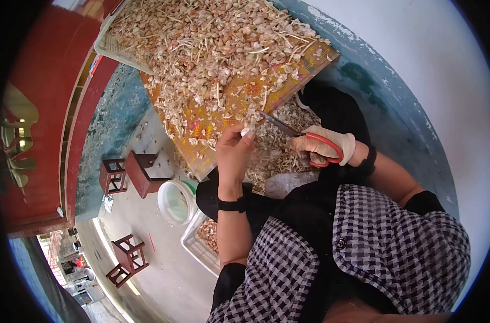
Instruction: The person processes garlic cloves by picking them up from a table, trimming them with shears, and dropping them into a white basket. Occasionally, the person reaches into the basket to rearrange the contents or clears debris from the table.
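My left hand (233,156), bare, pinches a small white piece of garlic (245,131) between thumb and fingers at the near edge of the table. In my right hand (321,145), which wears a pale work glove, is a pair of scissors (281,125) with red handles. Its blades point left, their tips just above and right of the garlic. A large heap of garlic (207,48) with dry stalks and skins spreads over the yellow patterned tabletop (286,98) in front of me. Below the tabletop edge, stalk and skin scraps (277,148) lie heaped close to my legs.
A white bucket (176,203) stands on the floor to my left, beside a white basket (193,245) holding garlic. Dark red wooden stools (129,255) and a small bench (141,173) stand farther left. A blue and white wall (385,81) curves along the right.
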### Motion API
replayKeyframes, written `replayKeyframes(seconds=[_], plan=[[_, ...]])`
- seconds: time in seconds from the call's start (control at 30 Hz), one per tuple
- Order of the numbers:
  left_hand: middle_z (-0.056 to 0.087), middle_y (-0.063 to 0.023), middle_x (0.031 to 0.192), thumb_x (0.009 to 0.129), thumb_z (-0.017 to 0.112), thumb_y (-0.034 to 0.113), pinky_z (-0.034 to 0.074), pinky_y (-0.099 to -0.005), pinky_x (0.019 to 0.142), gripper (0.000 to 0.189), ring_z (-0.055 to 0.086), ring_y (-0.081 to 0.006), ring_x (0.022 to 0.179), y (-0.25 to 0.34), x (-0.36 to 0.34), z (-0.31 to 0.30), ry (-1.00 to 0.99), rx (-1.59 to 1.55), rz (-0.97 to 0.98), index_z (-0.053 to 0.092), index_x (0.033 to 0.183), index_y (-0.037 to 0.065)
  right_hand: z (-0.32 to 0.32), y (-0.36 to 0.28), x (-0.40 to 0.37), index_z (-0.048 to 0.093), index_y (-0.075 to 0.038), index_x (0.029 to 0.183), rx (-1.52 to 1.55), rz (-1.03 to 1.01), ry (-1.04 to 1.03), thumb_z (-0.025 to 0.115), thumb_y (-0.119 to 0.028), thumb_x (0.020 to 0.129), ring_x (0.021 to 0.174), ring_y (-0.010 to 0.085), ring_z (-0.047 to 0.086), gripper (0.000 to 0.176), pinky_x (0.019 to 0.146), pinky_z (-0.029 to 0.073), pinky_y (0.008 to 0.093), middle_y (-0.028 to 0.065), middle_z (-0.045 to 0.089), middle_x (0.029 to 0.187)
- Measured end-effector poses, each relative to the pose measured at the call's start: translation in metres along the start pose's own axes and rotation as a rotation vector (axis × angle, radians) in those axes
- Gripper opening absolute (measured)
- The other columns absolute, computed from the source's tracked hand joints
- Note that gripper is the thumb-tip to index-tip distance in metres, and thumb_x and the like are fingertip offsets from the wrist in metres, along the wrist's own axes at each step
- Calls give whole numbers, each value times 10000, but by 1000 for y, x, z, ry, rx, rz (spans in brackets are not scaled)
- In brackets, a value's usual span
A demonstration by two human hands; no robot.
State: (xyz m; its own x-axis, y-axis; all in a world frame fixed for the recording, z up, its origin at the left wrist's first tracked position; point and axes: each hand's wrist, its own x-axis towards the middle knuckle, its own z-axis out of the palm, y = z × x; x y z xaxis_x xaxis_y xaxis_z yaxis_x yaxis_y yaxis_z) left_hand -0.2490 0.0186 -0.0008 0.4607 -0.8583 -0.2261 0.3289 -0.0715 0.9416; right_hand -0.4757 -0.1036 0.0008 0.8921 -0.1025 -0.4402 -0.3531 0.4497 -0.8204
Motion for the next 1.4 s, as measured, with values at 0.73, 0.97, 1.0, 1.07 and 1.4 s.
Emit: replayKeyframes(seconds=[0.73, 0.97, 1.0, 1.07, 1.4], plan=[[621, -1, 889, 907, 641, 54, 418, -199, 649, 200, 541, -57, 749, -5, -35, 43, -16, -69, 132, 617, 1102, 16, 42, -6, 37, 620, -21, 768, 543, -329, 177, 661, -218, 877, 576, 127, 572, 229, 532, 446, 239, 42, 610, 696], [647, -45, 876, 941, 609, 150, 428, -217, 621, 206, 582, -98, 745, -5, -24, 32, 94, -169, 35, 604, 1102, 22, 37, -10, 29, 604, -36, 833, 193, -267, 239, 645, -243, 854, 559, 122, 572, 212, 497, 459, 257, 44, 596, 681], [651, -46, 866, 937, 610, 135, 428, -215, 607, 205, 583, -99, 721, 1, -26, 29, 66, -56, 22, 605, 1108, 21, 29, -2, 31, 615, -18, 858, -54, -315, 343, 682, -361, 834, 589, 173, 607, 350, 552, 491, 288, 79, 618, 687], [658, -48, 844, 931, 612, 105, 429, -211, 578, 208, 585, -101, 673, 14, -31, 18, 10, 167, -9, 606, 1120, 18, 12, -19, 13, 628, -7, 906, -845, -312, 432, 692, -466, 815, 623, 263, 632, 472, 622, 515, 328, 120, 636, 700], [658, -18, 981, 811, 671, -77, 477, -222, 755, 290, 594, -75, 844, 16, -39, 4, -140, 75, -70, 653, 1093, -9, 11, -60, -20, 617, -68, 950, -1577, -361, 473, 705, -517, 724, 854, 283, 629, 510, 712, 506, 416, 88, 612, 869]])
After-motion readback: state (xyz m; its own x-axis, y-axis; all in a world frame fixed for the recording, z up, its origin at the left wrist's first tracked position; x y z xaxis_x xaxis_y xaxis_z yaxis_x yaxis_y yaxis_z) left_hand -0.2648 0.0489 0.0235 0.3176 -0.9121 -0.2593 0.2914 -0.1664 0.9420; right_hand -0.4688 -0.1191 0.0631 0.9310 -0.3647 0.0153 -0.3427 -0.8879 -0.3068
